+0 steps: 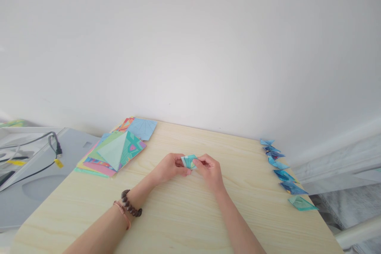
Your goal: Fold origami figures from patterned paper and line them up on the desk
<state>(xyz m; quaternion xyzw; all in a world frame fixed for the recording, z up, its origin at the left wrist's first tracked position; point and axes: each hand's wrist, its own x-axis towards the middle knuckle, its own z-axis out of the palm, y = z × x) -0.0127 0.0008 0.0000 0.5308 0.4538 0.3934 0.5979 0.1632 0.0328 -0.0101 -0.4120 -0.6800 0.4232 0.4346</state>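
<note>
Right of the paper stack (114, 149), left grip (168, 168) and right grip (210, 170) pinch teal paper (189, 161), apparently mid-fold; next likely needs firm creasing.

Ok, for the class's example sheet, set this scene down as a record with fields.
Work surface: pale wood-grain table
Held item: small teal-and-white folded paper
Left grip: holds the paper's left side
Right grip: holds its right side
Table's left: overlapping pile of multicoloured paper sheets
Table's right edge: row of pointed blue and green folded paper pieces
Left wrist: dark brown beaded bracelet, copper-coloured bangle
Background: white wall
</note>
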